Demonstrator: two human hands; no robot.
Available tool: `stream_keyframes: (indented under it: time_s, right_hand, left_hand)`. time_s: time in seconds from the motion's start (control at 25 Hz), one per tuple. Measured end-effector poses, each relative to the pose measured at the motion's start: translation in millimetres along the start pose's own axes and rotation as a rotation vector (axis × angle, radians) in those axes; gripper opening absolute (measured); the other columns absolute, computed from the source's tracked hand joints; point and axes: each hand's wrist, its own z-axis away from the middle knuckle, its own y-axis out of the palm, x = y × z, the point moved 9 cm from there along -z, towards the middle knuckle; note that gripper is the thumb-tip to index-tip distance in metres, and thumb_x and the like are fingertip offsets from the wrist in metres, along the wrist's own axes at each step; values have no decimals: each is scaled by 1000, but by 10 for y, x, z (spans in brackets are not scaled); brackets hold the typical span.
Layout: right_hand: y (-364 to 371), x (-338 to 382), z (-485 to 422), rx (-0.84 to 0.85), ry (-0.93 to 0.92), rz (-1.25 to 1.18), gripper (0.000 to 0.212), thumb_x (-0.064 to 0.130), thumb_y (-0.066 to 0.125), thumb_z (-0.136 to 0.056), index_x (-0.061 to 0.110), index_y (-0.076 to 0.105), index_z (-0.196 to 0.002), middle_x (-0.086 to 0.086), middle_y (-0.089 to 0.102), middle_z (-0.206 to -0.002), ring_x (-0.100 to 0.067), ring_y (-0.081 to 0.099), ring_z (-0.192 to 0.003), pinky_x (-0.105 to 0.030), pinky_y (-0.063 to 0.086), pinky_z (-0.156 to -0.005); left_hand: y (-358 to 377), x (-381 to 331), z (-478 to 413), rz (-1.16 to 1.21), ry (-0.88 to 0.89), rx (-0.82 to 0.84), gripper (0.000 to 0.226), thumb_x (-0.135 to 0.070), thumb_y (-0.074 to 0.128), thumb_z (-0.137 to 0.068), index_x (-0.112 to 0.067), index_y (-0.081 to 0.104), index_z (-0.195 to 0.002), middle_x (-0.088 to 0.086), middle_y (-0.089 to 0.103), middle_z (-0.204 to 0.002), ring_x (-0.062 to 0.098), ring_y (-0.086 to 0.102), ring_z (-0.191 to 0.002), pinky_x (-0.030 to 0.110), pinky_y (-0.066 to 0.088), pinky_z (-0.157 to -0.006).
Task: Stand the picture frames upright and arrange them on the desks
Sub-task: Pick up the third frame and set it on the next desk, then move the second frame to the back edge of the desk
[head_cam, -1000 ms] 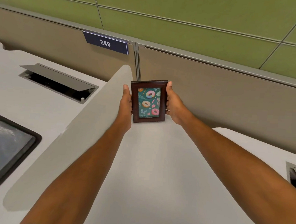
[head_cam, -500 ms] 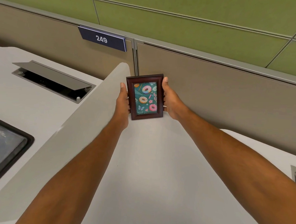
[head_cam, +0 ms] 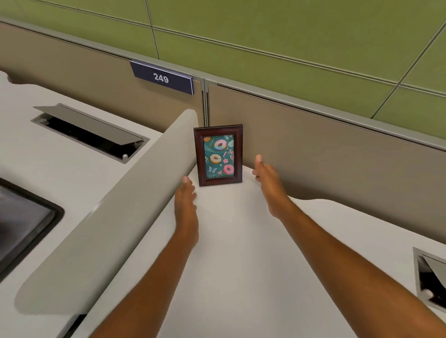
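I have the white table (head_cam: 237, 261) filling most of my view, closed off at the back by a tan partition (head_cam: 335, 154) and on the left by a grey divider (head_cam: 136, 202) running toward the far corner. A number plate reading 249 (head_cam: 161, 77) hangs on the partition above the neighbouring desk, where a cable hatch (head_cam: 88, 132) stands open.

The picture frame (head_cam: 218, 155) stands upright in that far corner, long axis vertical, doughnut print facing me, its base on the table and its left edge just beside the divider's end. I cannot tell whether its back touches the partition.

My left hand (head_cam: 187, 205) is open, fingers flat and together, just below and left of the frame's lower corner and apart from it. My right hand (head_cam: 269, 183) is open too, palm turned inward, off the frame's right edge with a clear gap. Neither grips anything. The left is slightly nearer, so any nudge to square it would come from there; I judge this frame placed.
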Motion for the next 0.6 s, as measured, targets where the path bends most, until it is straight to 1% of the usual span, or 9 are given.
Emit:
stream_keyframes:
  time_s: [0.04, 0.12, 0.16, 0.2, 0.36, 0.48, 0.6]
  right_hand:
    - [-88, -126, 153, -18, 6, -5, 57, 70, 42, -103, 22, 60, -128, -3, 64, -138, -20, 59, -123, -39, 42, -99]
    - [-254, -362, 539, -32, 32, -17, 47, 73, 45, -100, 32, 62, -114, 0, 66, -135, -19, 61, -124, -42, 44, -106]
    - [-337, -467, 729, -43, 52, -16, 45, 74, 45, -99, 34, 62, -109, 2, 66, -134, -19, 61, -124, -44, 45, -110]
    - [-424, -556, 933, -51, 61, -17, 44, 74, 46, -99, 34, 62, -107, 4, 67, -132, -18, 62, -125, -46, 45, -113]
    - [-795, -786, 1770, -87, 60, -11, 47, 70, 51, -100, 30, 66, -120, 6, 70, -129, -15, 63, -125, -46, 46, -114]
    - [-1124, -911, 2385, -117, 60, -29, 45, 67, 54, -100, 30, 67, -124, 8, 71, -130, -14, 63, -128, -44, 46, -114]
    - [-1479, -976, 2897, -150, 60, -60, 44, 65, 56, -100, 31, 67, -124, 9, 72, -130, -11, 63, -128, -43, 46, -114]
  left_hand:
    - [-50, 107, 180, 8, -24, 1, 61, -65, 42, -108, -20, 61, -144, 4, 66, -144, 23, 62, -134, 48, 44, -117]
    - [-120, 296, 564, 16, -81, 24, 63, -66, 41, -107, -19, 64, -142, 7, 70, -140, 24, 66, -130, 46, 47, -110]
    - [-126, 363, 735, 9, -110, 46, 64, -67, 40, -107, -18, 66, -140, 8, 72, -138, 24, 67, -127, 46, 48, -107]
    - [-109, 414, 899, -13, -140, 85, 66, -68, 38, -107, -18, 67, -140, 7, 73, -138, 25, 68, -127, 46, 48, -106]
    - [14, 508, 1598, -96, -238, 241, 71, -69, 33, -108, -17, 68, -141, 4, 72, -138, 27, 66, -129, 51, 45, -113]
    - [138, 521, 2062, -146, -256, 332, 70, -70, 34, -107, -18, 70, -137, 6, 74, -136, 27, 69, -125, 49, 48, -110]
    - [382, 593, 2521, -206, -271, 430, 70, -71, 34, -106, -19, 72, -133, 8, 77, -132, 28, 72, -121, 52, 50, -112]
